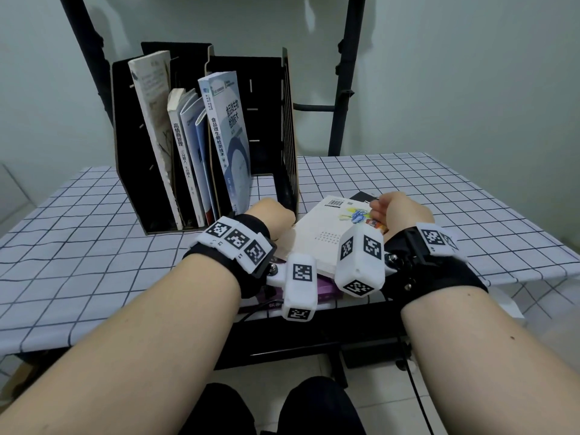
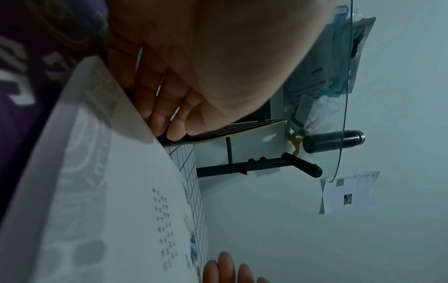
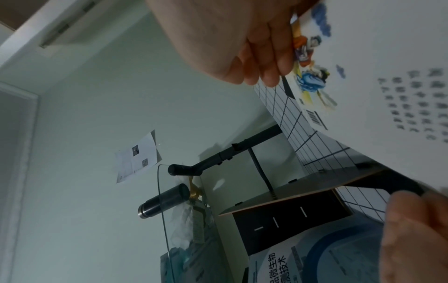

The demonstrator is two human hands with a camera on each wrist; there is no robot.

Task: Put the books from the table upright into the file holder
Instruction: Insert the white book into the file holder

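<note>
A plain home study corner: checked-cloth bench (image 1: 94,246), file holder (image 1: 131,152) of books (image 1: 226,136), tiled floor (image 1: 392,412).

A black file holder (image 1: 284,127) is standing upright at the back of the counter, its open side turned forward. Several books are being kept upright in its left compartments — a tall pale book (image 1: 150,120) leaning at the far left, a white-spined book (image 1: 182,146) beside it, and a blue-and-white textbook (image 1: 229,133) tilted slightly. A white book (image 1: 320,233) with a barcode and small colourful drawings is lying just beside the holder's right wall, stacked on a purple book (image 1: 326,288).
</note>
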